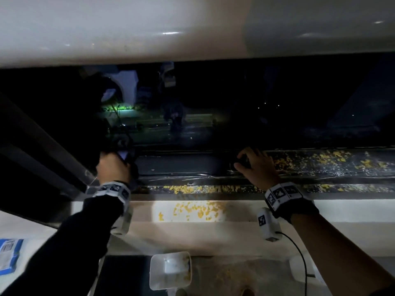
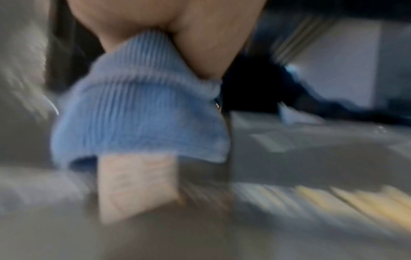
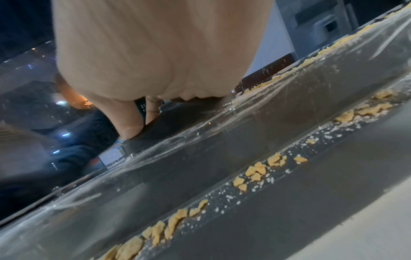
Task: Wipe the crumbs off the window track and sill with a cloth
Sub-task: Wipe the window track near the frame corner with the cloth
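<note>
My left hand (image 1: 114, 165) grips a bunched blue ribbed cloth (image 1: 123, 155) at the left end of the dark window track (image 1: 181, 165), beside the sliding frame. In the blurred left wrist view the cloth (image 2: 138, 112), with a pale tag, sticks out below the left hand (image 2: 177, 44). My right hand (image 1: 245, 160) rests on the track's middle, its fingers curled over a small dark object (image 1: 242, 161); what it is I cannot tell. Thumb and a finger of the right hand (image 3: 142, 116) press on that dark object (image 3: 164, 126). Yellow crumbs (image 1: 192, 189) lie in the front channel, on the white sill (image 1: 342, 208) and right of my right hand.
The dark window pane (image 1: 235, 103) rises behind the track. Below the sill stands a white scoop-like tray (image 1: 171, 272) holding a few crumbs, with more crumbs scattered beside it. A blue and white packet (image 1: 8, 256) lies at the far left. A black cable (image 1: 299, 253) hangs from my right wrist.
</note>
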Demonstrator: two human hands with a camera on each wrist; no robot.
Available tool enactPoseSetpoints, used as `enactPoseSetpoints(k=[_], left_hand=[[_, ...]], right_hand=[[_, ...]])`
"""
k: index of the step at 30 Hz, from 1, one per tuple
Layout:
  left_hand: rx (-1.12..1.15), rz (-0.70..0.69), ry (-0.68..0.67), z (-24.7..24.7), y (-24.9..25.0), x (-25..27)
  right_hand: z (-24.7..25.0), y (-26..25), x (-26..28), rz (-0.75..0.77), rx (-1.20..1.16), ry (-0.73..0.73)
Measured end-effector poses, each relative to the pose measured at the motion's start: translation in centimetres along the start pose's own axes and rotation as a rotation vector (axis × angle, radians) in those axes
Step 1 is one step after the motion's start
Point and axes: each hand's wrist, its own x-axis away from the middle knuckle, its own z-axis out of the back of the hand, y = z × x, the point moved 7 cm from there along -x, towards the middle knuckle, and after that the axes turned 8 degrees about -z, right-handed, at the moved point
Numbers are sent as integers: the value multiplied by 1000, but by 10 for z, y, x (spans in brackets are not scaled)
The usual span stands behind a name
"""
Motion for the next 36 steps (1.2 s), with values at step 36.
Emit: enactPoseSetpoints(k=[36], left_hand=[[225, -525, -180, -50, 130, 60]], right_hand=[[1, -1, 1, 7, -3, -21]])
